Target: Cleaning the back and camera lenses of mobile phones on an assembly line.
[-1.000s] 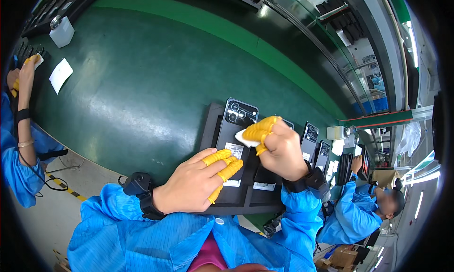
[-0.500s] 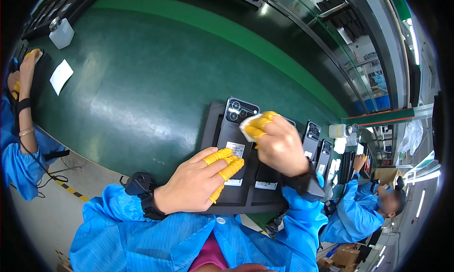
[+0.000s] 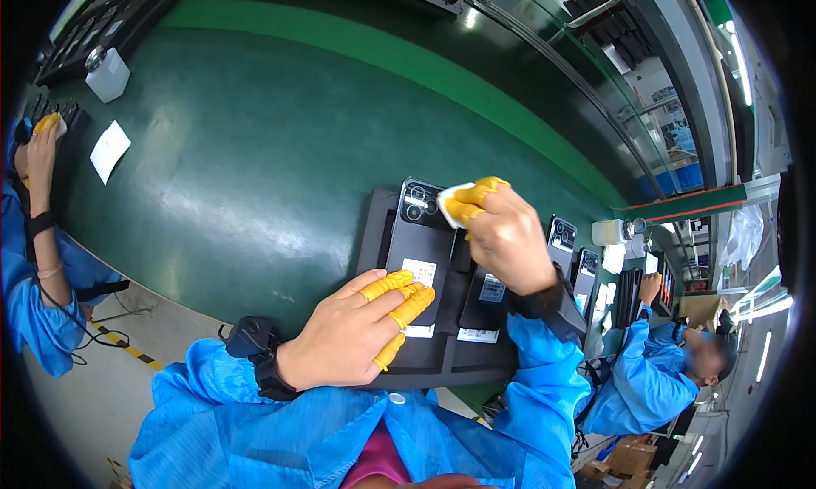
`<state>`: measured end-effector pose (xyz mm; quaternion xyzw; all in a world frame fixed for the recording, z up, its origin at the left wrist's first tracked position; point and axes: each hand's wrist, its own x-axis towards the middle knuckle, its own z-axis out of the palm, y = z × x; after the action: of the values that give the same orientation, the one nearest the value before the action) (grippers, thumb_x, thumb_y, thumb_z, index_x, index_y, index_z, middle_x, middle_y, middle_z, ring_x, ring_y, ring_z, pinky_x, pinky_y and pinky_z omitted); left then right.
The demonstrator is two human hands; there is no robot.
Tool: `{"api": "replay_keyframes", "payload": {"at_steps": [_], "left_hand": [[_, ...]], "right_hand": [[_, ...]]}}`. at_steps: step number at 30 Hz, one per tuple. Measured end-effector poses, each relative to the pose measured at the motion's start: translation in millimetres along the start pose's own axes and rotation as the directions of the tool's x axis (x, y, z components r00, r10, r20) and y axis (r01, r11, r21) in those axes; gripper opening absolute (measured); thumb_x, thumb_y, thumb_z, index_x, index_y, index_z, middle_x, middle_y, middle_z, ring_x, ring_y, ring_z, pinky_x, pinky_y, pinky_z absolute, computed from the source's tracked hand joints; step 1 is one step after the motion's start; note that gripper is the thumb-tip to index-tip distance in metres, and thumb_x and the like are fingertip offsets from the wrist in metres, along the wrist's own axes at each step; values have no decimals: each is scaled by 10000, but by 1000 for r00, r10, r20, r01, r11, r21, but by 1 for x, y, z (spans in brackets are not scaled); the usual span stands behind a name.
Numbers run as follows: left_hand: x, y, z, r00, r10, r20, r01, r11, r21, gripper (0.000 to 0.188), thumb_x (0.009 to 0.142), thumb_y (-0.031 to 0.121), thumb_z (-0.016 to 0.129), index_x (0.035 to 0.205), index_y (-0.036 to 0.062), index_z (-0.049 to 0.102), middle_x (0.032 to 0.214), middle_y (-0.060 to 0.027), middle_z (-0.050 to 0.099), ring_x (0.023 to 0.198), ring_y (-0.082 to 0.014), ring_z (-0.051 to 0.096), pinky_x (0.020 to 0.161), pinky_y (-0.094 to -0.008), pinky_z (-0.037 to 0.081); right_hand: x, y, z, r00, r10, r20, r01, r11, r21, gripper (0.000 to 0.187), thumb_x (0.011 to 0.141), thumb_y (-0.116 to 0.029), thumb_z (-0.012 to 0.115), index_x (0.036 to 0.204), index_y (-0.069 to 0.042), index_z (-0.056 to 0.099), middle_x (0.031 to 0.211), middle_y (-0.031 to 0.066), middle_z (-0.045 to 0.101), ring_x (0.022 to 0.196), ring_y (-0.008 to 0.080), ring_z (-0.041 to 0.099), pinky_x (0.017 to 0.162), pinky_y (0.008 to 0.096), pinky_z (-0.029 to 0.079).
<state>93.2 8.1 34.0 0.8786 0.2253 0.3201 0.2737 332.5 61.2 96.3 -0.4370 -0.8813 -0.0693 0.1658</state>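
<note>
A dark smartphone (image 3: 419, 241) lies back up in a black tray (image 3: 374, 234), its large camera block at the far end and a white label on its back. My left hand (image 3: 357, 323), in yellow finger cots, rests with fingers stretched over the phone's near part. My right hand (image 3: 501, 230), also in yellow finger cots, pinches a folded white wipe (image 3: 456, 205) at the right of the camera block; whether the wipe touches the phone I cannot tell. A second phone (image 3: 484, 298) sits in the neighbouring slot, partly hidden by my right hand.
More phones (image 3: 561, 243) stand in a row to the right. A white sheet (image 3: 110, 152) and a white dispenser bottle (image 3: 108, 74) are at the far left. Co-workers in blue sit at left (image 3: 42, 268) and right (image 3: 642, 361). Another white bottle (image 3: 609, 232) stands at right.
My right hand has shifted slightly right and away from me with the wipe, uncovering more of the second phone. The left hand stays nearly in place on the first phone.
</note>
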Motion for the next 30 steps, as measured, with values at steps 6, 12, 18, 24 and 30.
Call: {"api": "replay_keyframes", "payload": {"at_steps": [6,12,18,24,30], "left_hand": [[-4,0,-2,998,-18,68,18,1000,-4,558,795,140,665,1334,29,578,1113,-144,639,1107,-304,605,1104,-475,385],[-1,0,-1,1000,-9,22,9,1000,7,550,810,157,661,1339,29,578,1102,-148,637,1104,-316,600,1097,-476,387],[-2,0,0,999,-8,34,8,1000,8,544,814,162,660,1336,29,579,1101,-144,635,1107,-311,599,1097,-478,389],[-2,-1,-1,1000,-9,23,9,1000,-9,549,814,160,663,1339,29,573,1076,-143,632,1077,-312,607,1090,-482,399],[1,-1,-1,1000,2,2,-2,1000,5,541,814,151,661,1336,38,577,1063,-138,632,1070,-318,605,1093,-484,397]], "right_hand": [[-19,9,-30,987,158,8,-158,987,-19,187,579,83,634,743,8,686,790,129,626,776,330,625,733,410,545],[23,-3,6,985,-4,-175,33,986,163,268,673,67,646,916,-15,724,946,117,673,895,318,643,799,394,550],[0,-7,6,997,47,-67,-45,998,42,197,681,45,660,864,9,722,854,133,636,815,313,626,738,411,549],[-28,-30,-20,963,162,215,-181,981,72,190,613,60,668,798,37,708,846,160,631,813,327,630,717,402,552],[4,-10,9,982,112,-150,-113,994,3,271,658,60,669,922,24,719,914,130,658,849,312,630,724,390,551]]}}
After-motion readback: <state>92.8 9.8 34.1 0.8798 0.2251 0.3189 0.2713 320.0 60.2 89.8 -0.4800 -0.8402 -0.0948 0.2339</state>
